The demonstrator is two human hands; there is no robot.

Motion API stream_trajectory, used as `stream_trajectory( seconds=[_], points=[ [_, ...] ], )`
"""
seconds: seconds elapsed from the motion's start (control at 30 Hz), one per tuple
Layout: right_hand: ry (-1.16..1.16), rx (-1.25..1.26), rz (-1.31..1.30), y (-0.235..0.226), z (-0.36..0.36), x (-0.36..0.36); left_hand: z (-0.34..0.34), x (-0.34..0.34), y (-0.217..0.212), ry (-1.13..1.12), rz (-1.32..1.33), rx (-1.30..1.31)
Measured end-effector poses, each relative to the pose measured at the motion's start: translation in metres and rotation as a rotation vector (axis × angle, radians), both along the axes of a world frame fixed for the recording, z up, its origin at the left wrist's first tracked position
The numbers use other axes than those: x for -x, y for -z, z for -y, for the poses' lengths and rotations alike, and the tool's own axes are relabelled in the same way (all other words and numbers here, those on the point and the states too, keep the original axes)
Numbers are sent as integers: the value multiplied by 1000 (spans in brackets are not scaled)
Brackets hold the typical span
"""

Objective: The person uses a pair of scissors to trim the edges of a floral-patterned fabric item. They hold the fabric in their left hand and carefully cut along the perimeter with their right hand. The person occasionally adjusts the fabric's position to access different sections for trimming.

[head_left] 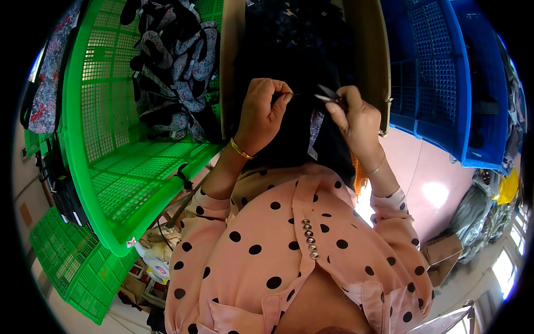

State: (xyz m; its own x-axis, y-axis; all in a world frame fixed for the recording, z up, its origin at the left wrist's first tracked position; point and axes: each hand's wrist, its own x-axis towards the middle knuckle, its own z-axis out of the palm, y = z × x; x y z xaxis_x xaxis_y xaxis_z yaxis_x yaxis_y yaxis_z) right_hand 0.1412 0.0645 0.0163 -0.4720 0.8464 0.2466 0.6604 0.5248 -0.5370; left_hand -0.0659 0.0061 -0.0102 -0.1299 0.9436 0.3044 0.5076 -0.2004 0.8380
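My left hand [266,108] pinches a fold of dark fabric [300,139] that lies across my lap and rises toward a cardboard box. A thin thread runs from its fingertips toward my right hand [356,119]. In that hand I hold small metal thread snips [329,94], blades pointing left at the thread. Both hands sit close together above the dark garment. A gold bangle is on my left wrist, a thin bracelet on my right.
A green plastic crate [111,167] at my left holds several dark patterned garments [178,61]. A cardboard box [370,61] stands ahead. Blue plastic crates [439,83] are at the right. More green crates [72,267] lie lower left. Pink floor shows at right.
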Motion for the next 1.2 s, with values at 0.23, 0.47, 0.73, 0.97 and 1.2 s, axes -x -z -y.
stream_trajectory(
  seconds=[0.23,0.47,0.73,0.97,1.2],
  points=[
    [-163,-135,230,-9,4,10,3,-3,-4,-6,79,73],
    [-138,-127,313,-14,5,17,3,-6,-6,-9,73,62],
    [36,287,-111,-5,-10,2,7,7,-12,-71,769,165],
    [63,506,-244,9,-29,19,-1,32,-18,-213,560,81],
    [80,1040,-640,7,-40,2,18,16,-19,-19,312,225]
  ],
)
